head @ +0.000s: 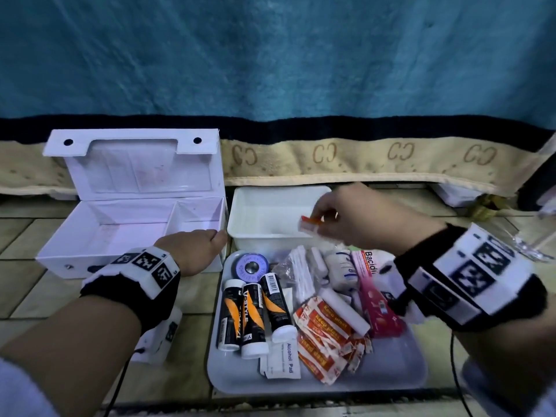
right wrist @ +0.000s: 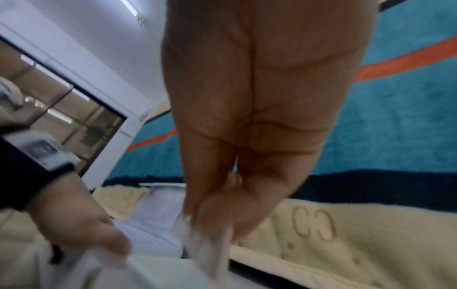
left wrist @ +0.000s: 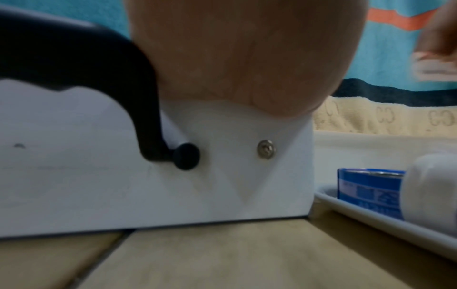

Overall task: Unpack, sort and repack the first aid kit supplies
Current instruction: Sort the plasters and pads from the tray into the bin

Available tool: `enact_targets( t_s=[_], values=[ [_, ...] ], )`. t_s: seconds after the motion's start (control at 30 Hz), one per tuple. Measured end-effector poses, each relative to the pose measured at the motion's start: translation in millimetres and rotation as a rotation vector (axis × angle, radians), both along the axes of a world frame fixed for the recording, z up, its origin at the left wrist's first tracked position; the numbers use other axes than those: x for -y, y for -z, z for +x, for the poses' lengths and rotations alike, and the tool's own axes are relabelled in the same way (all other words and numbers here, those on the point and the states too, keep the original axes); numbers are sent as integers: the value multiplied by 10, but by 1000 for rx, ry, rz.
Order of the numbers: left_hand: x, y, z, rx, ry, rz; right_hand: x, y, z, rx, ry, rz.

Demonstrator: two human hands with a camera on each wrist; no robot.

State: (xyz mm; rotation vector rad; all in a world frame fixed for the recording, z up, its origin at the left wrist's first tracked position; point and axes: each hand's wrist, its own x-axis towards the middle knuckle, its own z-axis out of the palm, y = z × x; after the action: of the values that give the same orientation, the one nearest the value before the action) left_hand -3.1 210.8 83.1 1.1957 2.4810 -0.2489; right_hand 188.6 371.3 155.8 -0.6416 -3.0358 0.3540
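The white first aid box [head: 75,260] stands open at the left, its lid up and its inside bare. My left hand [head: 195,251] grips the box's front right corner, fingers over the rim; the left wrist view shows the palm [left wrist: 247,58] above the box's front wall [left wrist: 99,176]. My right hand [head: 319,216] pinches a few orange-and-white plaster strips [head: 311,225] above the white bin [head: 258,203]. The right wrist view shows those strips [right wrist: 210,250] blurred under the fingers. The grey tray [head: 391,377] holds tubes [head: 252,314], a blue tape roll [head: 252,266], plasters [head: 328,338], bandage rolls [head: 340,269] and an alcohol pad [head: 282,359].
A blue blanket with a beige border [head: 361,161] hangs close behind the box and bin. Everything sits on beige floor tiles [head: 180,371]. A pink tube [head: 373,293] and a bag of swabs [head: 298,275] lie in the tray. Clear plastic [head: 526,245] lies at the far right.
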Motion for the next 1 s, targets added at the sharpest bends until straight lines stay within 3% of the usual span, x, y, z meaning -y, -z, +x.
enact_targets(
  t_s=[0.1, 0.37, 0.47, 0.63, 0.83, 1.0],
  values=[
    [-6, -8, 13, -12, 14, -19, 280, 105, 262, 121, 16, -83],
    [-11, -9, 16, -3, 11, -23, 665, 630, 442, 257, 1, 131],
    [-12, -21, 27, 5, 4, -32, 671, 591, 436, 297, -8, 81],
    [3, -21, 11, 26, -10, -13, 371, 345, 287, 122, 97, 81],
    [5, -23, -6, 59, -28, 21, 6, 367, 73, 311, 234, 73],
    [5, -6, -3, 54, -39, 37, -32, 347, 102, 255, 247, -8]
  ],
)
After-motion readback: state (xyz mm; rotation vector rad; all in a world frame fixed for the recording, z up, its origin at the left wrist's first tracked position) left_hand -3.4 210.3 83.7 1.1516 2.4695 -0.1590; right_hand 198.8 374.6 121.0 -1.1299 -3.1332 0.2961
